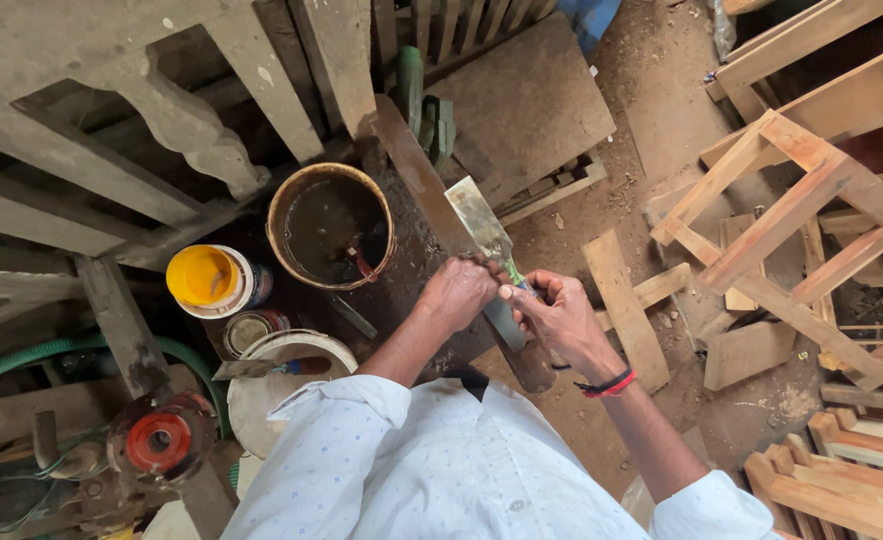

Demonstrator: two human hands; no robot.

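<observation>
Here, both hands meet over a long dark plank (431,215) that slants across the dirt floor: the left hand (458,292) is curled shut, apparently pressing something small against the wide metal scraper blade (481,225), though what it grips is hidden. The right hand (558,318) has its fingers (546,290) wrapped closed around the scraper's handle end. Just left of the plank stand a bucket of dark liquid (330,226) and a yellow-lidded tin (211,278), with pale wooden frames (791,190) well apart at the right.
</observation>
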